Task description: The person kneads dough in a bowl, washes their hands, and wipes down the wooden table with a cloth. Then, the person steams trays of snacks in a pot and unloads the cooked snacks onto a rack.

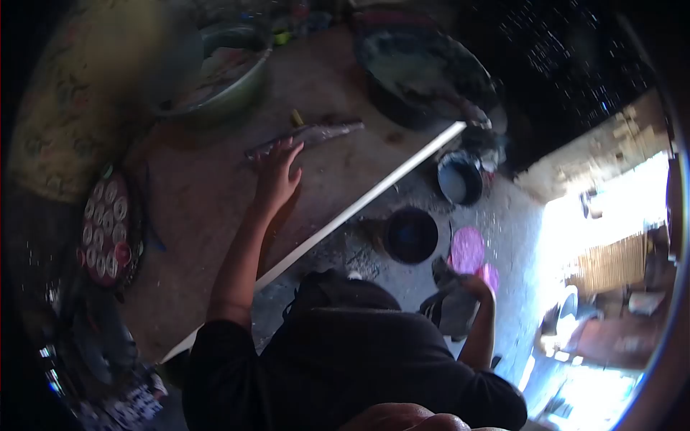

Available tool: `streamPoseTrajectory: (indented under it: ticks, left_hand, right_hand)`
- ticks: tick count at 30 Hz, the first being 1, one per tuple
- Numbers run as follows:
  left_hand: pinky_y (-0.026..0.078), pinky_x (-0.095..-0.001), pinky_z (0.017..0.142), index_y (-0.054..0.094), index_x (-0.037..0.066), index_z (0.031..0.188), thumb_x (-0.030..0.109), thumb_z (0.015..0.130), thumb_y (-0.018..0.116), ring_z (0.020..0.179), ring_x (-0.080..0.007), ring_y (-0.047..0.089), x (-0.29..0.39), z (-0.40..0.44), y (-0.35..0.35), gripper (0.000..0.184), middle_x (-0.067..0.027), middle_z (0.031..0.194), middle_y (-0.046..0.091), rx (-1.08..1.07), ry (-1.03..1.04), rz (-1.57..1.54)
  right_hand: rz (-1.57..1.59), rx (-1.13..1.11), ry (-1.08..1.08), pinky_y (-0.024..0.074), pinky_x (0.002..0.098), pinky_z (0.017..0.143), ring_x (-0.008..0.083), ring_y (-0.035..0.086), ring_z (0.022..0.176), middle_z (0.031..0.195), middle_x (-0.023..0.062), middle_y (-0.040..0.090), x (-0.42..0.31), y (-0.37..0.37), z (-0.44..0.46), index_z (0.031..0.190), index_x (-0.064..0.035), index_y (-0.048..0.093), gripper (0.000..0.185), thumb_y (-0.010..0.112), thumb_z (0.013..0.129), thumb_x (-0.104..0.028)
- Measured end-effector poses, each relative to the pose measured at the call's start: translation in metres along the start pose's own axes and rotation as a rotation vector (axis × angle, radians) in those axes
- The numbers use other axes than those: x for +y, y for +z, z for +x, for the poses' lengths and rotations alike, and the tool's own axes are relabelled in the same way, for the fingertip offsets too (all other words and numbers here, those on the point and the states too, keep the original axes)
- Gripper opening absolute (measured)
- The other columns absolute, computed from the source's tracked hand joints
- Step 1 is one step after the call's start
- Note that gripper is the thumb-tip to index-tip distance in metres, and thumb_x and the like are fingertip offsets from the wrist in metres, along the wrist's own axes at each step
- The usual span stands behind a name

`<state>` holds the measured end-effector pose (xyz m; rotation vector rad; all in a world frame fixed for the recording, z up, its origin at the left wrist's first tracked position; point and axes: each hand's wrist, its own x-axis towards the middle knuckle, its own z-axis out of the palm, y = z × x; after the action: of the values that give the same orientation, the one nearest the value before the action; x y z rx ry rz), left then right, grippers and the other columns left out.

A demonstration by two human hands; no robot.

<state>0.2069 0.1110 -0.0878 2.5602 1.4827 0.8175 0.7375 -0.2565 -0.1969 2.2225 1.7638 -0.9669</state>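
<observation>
Indoors, brown tabletop (194, 215) beneath left hand (277, 181).

tabletop (194, 187): matt | edge strip (359, 205): smooth | long bundle (327, 131): shiny, perhaps plastic | black shirt (359, 352): matt cloth

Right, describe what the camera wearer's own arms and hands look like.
Both arms come out of plain black short sleeves, the left sleeve and the right sleeve, leaving the forearms bare. The left hand wears no glove, and no watch or bracelet shows on that wrist. The right hand is ungloved too, but too blurred to tell about rings.
</observation>
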Motion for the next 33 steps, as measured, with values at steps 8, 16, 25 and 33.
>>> streamPoseTrajectory:
  ticks: [8, 16, 25, 33]
  left_hand:
    - [0.023, -0.0629, 0.103, 0.048, 0.018, 0.127, 0.011, 0.082, 0.062, 0.126, -0.0269, 0.042, 0.008, -0.157, -0.068, 0.047, -0.0074, 0.133, 0.047, 0.059, -0.502, 0.088]
    - [0.027, -0.0603, 0.100, 0.051, 0.018, 0.124, 0.009, 0.080, 0.060, 0.125, -0.0268, 0.043, 0.051, -0.256, -0.125, 0.045, -0.0069, 0.131, 0.048, 0.198, -0.831, 0.339]
    - [0.027, -0.0597, 0.102, 0.054, 0.018, 0.121, 0.013, 0.080, 0.063, 0.124, -0.0250, 0.043, 0.067, -0.353, -0.152, 0.043, -0.0040, 0.130, 0.048, 0.271, -1.196, 0.261]
    - [0.026, -0.0556, 0.103, 0.053, 0.013, 0.123, 0.010, 0.081, 0.060, 0.125, -0.0274, 0.042, -0.076, -0.457, -0.238, 0.043, -0.0075, 0.133, 0.047, 0.615, -1.144, 0.390]
  right_hand:
    - [0.214, -0.396, 0.018, 0.0536, 0.0352, 0.073, 0.0252, 0.065, 0.084, 0.094, 0.0108, 0.068, -0.019, 0.004, 0.107, 0.103, -0.0030, 0.065, 0.036, 0.063, 0.086, -0.035]
    - [0.083, -0.915, 0.020, 0.0541, 0.0342, 0.074, 0.0244, 0.065, 0.084, 0.096, 0.0092, 0.068, -0.115, 0.031, 0.207, 0.104, -0.0041, 0.065, 0.038, 0.061, 0.088, -0.038]
    - [-0.271, -1.365, -0.723, 0.0521, 0.0347, 0.082, 0.0144, 0.060, 0.093, 0.104, 0.0044, 0.064, -0.487, -0.059, 0.134, 0.109, -0.0094, 0.063, 0.029, 0.062, 0.090, -0.031]
    - [0.329, -0.196, -1.687, 0.0419, 0.0399, 0.095, 0.0310, 0.052, 0.112, 0.116, 0.0167, 0.055, -0.832, 0.030, 0.060, 0.118, -0.0091, 0.056, 0.043, 0.071, 0.079, -0.020]
